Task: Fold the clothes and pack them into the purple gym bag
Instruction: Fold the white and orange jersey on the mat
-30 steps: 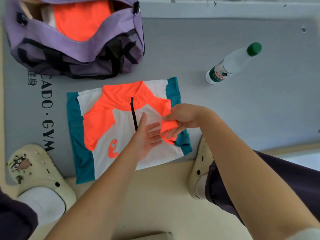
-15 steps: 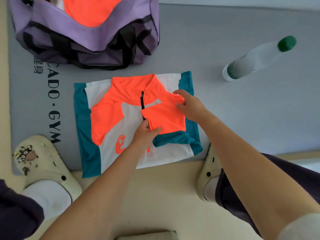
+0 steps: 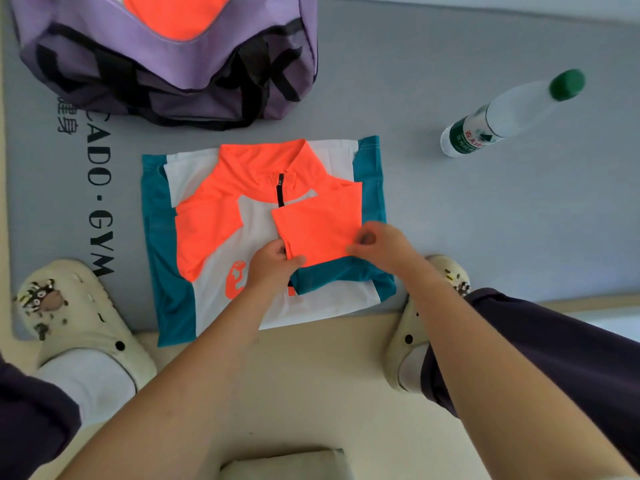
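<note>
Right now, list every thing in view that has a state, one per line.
purple gym bag: open, an orange garment inside.
jersey: flat on the grey mat, front up, zip closed, right sleeve folded in over the chest, left sleeve not yet folded.
left hand: pinching the folded sleeve's inner edge.
right hand: pinching the sleeve's outer edge.
water bottle: standing upright, green cap on.

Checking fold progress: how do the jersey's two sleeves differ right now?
The right sleeve is folded inward over the jersey's chest, pinched by the left hand and right hand. The left sleeve lies flat, unfolded and untouched. Both are orange.
</note>
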{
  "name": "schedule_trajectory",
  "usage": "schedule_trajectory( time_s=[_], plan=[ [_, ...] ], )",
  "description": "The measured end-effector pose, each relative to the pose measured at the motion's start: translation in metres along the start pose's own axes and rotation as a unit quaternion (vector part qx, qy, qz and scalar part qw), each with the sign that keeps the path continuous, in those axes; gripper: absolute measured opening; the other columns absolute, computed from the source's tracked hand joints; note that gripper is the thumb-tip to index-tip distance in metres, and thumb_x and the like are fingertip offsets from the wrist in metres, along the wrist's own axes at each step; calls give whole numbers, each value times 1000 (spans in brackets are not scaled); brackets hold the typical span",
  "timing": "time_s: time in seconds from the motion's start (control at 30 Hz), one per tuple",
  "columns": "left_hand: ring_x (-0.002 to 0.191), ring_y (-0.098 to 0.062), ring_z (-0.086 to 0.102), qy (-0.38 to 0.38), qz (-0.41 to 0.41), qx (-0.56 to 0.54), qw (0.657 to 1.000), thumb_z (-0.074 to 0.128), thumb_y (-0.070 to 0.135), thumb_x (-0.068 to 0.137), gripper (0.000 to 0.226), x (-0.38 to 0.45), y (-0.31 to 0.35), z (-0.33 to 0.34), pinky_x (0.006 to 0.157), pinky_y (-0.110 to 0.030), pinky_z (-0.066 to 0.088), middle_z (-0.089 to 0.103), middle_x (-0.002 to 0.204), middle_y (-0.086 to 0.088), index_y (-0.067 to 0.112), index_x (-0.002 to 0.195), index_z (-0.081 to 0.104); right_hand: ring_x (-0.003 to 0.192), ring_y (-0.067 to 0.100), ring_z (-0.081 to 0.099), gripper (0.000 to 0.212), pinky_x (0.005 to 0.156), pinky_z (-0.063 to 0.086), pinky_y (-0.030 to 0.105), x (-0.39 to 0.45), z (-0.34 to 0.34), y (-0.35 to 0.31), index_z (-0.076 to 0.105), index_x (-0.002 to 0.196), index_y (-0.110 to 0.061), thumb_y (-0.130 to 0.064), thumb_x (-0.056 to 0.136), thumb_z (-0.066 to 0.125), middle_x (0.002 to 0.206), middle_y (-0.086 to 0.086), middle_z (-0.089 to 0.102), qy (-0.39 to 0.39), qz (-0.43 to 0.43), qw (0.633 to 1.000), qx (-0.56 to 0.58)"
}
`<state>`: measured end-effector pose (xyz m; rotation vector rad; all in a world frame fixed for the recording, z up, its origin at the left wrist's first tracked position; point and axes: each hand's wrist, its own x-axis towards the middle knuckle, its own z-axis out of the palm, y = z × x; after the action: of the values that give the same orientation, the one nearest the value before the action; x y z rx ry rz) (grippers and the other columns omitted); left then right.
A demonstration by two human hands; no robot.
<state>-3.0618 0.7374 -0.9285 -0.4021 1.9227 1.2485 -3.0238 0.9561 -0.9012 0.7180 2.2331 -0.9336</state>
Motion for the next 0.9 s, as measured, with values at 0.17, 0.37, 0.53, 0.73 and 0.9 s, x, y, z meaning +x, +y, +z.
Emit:
schedule_trajectory(
  time_s=[0.17,0.37,0.53,0.73,0.9],
  plan=[
    [77,-16,65,1,9,-7,1000,68,4,84,23,-2,-1,1,83,-45,55,68,79,6,26,79,63,80,21,57,18,61,41,28,-30,16,28,57,89,-18,-18,80,71,78,-5,55,-28,21,997,-74],
    [84,-21,67,-7,-3,-21,1000,72,7,83,19,-3,0,0,87,-47,56,70,84,0,24,81,65,70,12,54,30,53,38,26,-53,19,46,51,98,-19,-31,82,73,79,-10,52,17,78,996,-26],
    [90,-24,66,1,-2,-17,1000,71,7,84,16,-1,-2,0,88,-47,55,70,95,-7,20,91,65,79,23,57,10,67,49,34,-60,25,51,59,85,-11,-17,86,67,85,5,61,2,106,989,-100],
    [87,-19,67,-4,0,-25,1000,71,8,83,22,-1,-3,0,86,-42,56,69,85,5,29,82,64,51,18,58,30,41,46,25,-73,23,62,53,103,-23,-30,83,74,74,4,64,31,162,983,78],
    [96,-25,68,1,-7,-35,999,71,8,84,16,-1,-5,0,90,-46,55,69,94,-3,22,92,66,42,19,61,22,49,56,34,-78,30,59,57,101,-6,-25,93,64,61,9,65,-79,233,961,128]
  ],
)
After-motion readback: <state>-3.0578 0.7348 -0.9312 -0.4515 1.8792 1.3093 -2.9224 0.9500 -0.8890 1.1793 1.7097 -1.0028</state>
